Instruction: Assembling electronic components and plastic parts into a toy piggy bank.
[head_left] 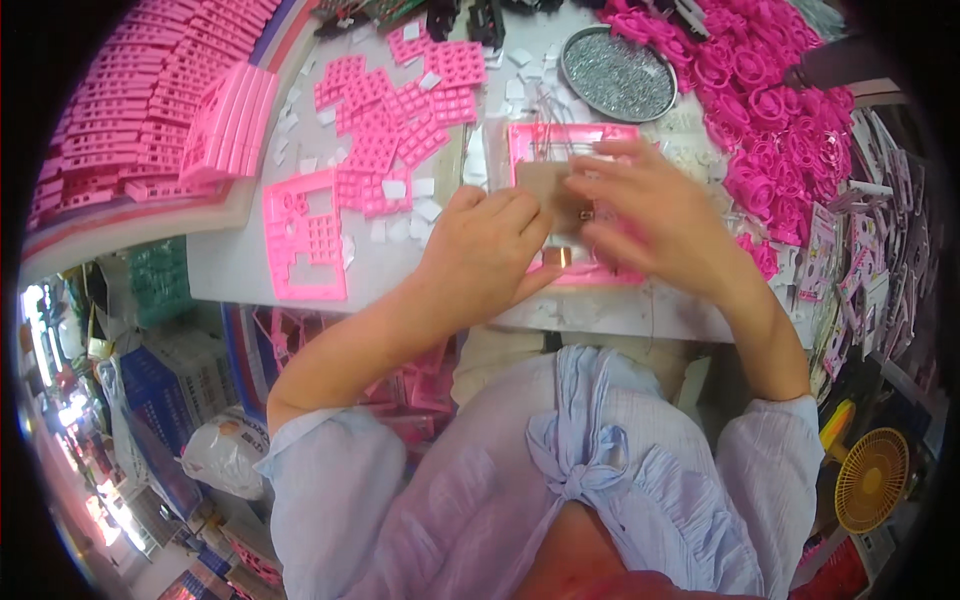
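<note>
On the table before me lies a pink plastic housing (614, 132) with a brown circuit board (538, 180) in it and thin wires (553, 140) at its far side. My left hand (485, 240) has its fingers curled on the board's left edge, the thumb stretched along the near side by a small gold-coloured piece (562, 257). Over the board's right side is my right hand (650, 210), fingers apart and smeared by motion; nothing shows in its grasp. Both hands hide part of the housing.
Pink keypad pieces (372, 140) and white bits lie behind my left hand, near another pink housing (300, 235). Stacked housings (130, 120) fill the far left. A round tray of small metal parts (620, 72) and piled pink rings (760, 120) are at the far right.
</note>
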